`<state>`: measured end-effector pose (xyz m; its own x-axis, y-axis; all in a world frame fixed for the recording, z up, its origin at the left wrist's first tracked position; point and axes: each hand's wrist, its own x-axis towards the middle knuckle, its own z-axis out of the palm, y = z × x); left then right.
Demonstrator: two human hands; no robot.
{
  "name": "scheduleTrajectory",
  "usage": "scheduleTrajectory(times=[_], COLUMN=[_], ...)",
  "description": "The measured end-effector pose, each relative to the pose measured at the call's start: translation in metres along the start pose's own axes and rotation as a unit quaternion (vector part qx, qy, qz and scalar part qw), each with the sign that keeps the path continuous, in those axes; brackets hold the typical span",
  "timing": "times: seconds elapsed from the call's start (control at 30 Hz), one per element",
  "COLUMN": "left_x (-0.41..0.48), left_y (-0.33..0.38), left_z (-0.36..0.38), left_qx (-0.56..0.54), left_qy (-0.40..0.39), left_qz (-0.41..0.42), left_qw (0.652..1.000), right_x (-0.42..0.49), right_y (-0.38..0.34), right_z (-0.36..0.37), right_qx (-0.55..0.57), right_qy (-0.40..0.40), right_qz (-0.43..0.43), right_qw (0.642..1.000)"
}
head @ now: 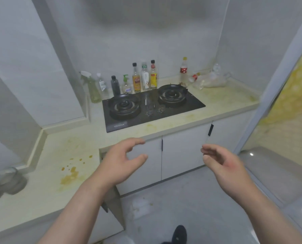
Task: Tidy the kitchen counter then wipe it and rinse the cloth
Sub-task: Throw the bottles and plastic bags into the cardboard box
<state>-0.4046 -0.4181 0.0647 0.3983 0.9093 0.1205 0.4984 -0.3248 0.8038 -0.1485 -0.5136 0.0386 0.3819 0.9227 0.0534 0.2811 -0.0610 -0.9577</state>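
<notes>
Head view: a kitchen corner seen from above, both bare forearms reaching forward.
Counter (222,104): cream and L-shaped, running along the back wall and down the left side; yellowish smears lie over much of it.
Floor (190,199): pale grey tiles, with a dark shoe (179,234) at the bottom edge.
Cabinets (182,152): white doors under the counter's front edge, with black handles.
Stove (194,103): black glass, set into the back run of the counter, one burner on the left (124,106) and one on the right (172,95).
Left hand (122,164): in the air in front of the cabinet doors, holding nothing; the fingers are loosely curved and the thumb stands well apart from them, a wide grip.
Right hand (224,166): level with the left and well apart from it, also holding nothing; palm turned inward, fingers relaxed and slightly bent.
Plastic heap (213,79): clear crumpled plastic in the far right corner of the counter, with a bottle lying on its side (196,79) just beside it.
Jars (6,182): blurred glassware at the left edge of the counter.
Stains (69,175): orange-brown drops and a patch on the left run of the counter, near the left forearm.
Back row: against the wall behind the stove stand a spray bottle (92,88), a clear bottle (102,84), a dark bottle (115,85), a pump bottle (126,85) and three tall sauce bottles (145,77).
Red-labelled bottle (184,72): upright with a yellow cap, between the sauce bottles and the plastic heap.
Tall glass (148,103): upright on the stove between the burners.
Small glass (161,108): just beside the tall one, to its right.
</notes>
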Motion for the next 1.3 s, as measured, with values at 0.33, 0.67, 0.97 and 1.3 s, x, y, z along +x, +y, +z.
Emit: scheduleTrajectory(times=[0.33, 0.67, 0.97, 1.3], left_x=[0.163, 0.326, 0.409, 0.513], left_y=[-0.006, 0.013, 0.035, 0.094], left_z=[0.085, 0.137, 0.197, 0.291], left_qx=[0.009, 0.013, -0.005, -0.029], left_qy=[-0.026, -0.064, -0.047, 0.005], left_qz=[0.0, -0.013, -0.038, -0.073], left_qw=[1.0, 0.998, 0.998, 0.997], right_x=[0.143, 0.288, 0.387, 0.529], right_y=[0.051, 0.057, 0.088, 0.127], right_z=[-0.061, -0.124, -0.186, -0.272], right_qx=[-0.072, -0.101, -0.111, -0.106], right_qy=[0.024, 0.045, 0.022, -0.077], right_qz=[0.045, 0.089, 0.097, 0.069], right_qw=[0.996, 0.99, 0.989, 0.989])
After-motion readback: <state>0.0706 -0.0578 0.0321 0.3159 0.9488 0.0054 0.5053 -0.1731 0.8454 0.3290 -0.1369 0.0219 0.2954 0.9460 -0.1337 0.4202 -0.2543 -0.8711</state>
